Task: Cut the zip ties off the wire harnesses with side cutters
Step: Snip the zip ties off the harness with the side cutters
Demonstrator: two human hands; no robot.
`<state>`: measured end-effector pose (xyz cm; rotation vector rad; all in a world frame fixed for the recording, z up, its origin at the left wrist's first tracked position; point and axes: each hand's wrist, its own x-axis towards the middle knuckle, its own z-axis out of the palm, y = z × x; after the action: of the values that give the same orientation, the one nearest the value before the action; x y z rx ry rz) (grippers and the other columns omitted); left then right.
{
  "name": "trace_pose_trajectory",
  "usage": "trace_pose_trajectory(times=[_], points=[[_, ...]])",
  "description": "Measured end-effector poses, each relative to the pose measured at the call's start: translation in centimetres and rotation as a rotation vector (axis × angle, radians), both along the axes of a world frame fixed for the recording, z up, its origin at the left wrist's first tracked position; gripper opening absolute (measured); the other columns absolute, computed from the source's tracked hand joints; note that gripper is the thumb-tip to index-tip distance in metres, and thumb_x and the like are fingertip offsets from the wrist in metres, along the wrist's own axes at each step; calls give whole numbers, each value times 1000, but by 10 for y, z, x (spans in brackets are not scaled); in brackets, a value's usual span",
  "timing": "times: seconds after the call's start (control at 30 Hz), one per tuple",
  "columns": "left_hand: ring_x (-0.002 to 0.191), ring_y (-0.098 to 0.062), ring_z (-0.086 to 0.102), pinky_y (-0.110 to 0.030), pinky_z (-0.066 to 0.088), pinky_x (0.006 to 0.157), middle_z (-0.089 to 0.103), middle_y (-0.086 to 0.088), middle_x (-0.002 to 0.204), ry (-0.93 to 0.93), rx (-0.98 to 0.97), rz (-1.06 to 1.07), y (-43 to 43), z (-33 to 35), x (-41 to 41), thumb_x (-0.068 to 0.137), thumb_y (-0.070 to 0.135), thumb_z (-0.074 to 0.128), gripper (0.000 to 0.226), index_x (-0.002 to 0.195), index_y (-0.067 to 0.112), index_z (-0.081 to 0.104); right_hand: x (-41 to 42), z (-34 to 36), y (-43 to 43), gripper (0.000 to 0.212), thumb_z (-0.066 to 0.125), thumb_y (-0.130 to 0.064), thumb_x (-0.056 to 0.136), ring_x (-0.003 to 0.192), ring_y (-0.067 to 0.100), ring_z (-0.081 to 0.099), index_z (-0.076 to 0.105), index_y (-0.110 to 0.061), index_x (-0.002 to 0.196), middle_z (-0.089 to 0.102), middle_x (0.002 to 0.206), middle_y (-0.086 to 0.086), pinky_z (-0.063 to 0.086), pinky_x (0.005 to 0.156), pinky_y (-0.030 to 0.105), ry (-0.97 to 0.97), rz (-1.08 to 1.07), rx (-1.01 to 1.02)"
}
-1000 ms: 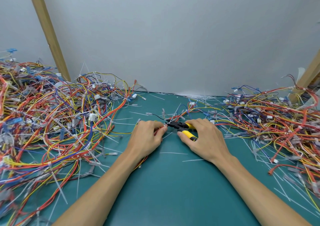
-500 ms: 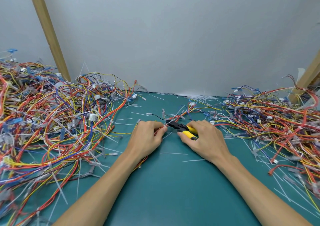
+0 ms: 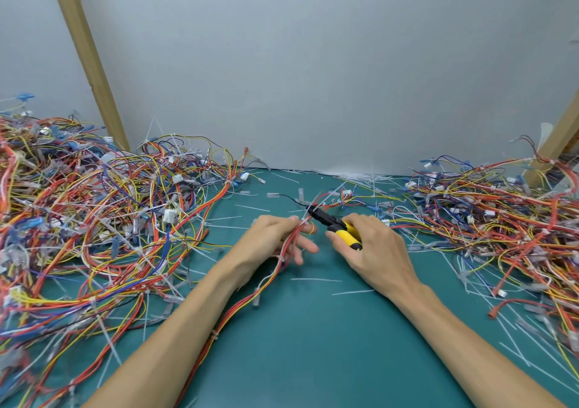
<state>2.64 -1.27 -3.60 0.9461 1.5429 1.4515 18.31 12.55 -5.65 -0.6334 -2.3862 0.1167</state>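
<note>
Counter: flat, matte teal mat.
Wire harness: slim bundle of red, orange, yellow and white insulated wires with pale ties cinched round it. It runs from beside the left forearm up through the left hand.
Left hand: thumb and forefinger pinch the harness, the other fingers loosely spread below it.
Right hand: fingers curled round the cutter handles.
Side cutters: glossy yellow grips and a black pointed head. The tip meets the harness just past the left fingertips; I cannot tell how the jaws stand.
Cut zip ties: thin, straight translucent strips scattered on the mat.
Left pile: a high, dense tangle of harnesses.
Right pile: lower and looser.
Wall: smooth grey, with leaning wooden posts at both sides.
</note>
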Motion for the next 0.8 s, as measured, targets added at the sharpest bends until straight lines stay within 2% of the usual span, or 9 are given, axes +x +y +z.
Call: trace_pose_trajectory(times=[0.1,0.2,0.27,0.33,0.43,0.53,0.8], points=[[55,-9,63,-17,45,48,76,-5,86,-96,20,-29,1,-3,0,101,30,46,32,104,8,68,1,0,1,31,65,-49,87,77,22,53,62,-18,95,52,74,-6,41,62,33,34,41,-38],[64,-8,68,-16,51,55,76,-3,94,-284,32,-74,1,-5,-1,96,26,54,25,106,10,70,2,0,2,31,65,-50,87,78,19,52,61,-21,96,50,77,-11,40,60,31,52,41,-31],[72,-11,72,-18,54,59,76,-1,97,-378,41,-127,0,-3,-1,90,24,58,24,108,11,68,2,0,1,31,64,-51,86,78,17,53,61,-22,96,53,79,-10,39,60,30,69,57,-28],[79,-17,74,-21,56,62,75,1,95,-393,49,-167,-1,-2,0,85,24,62,28,109,10,65,2,1,1,31,62,-51,85,78,16,53,61,-22,96,55,81,-11,41,60,30,89,83,-32],[79,-23,74,-24,57,63,73,-3,86,-287,75,-137,0,-4,2,87,18,63,19,102,7,60,2,1,0,32,62,-51,84,80,13,53,61,-22,95,56,83,-12,42,63,29,87,106,-39],[72,-20,72,-27,58,63,69,-9,81,-125,137,-58,3,-10,4,95,6,55,1,94,7,55,2,0,1,31,68,-50,84,80,9,50,61,-23,97,52,84,-15,38,65,27,67,100,-47],[65,-20,70,-28,57,64,65,-12,79,264,160,45,6,-19,7,97,-1,51,5,94,1,53,2,0,3,31,64,-51,86,87,7,45,60,-25,102,51,89,-15,39,73,28,14,128,-95]])
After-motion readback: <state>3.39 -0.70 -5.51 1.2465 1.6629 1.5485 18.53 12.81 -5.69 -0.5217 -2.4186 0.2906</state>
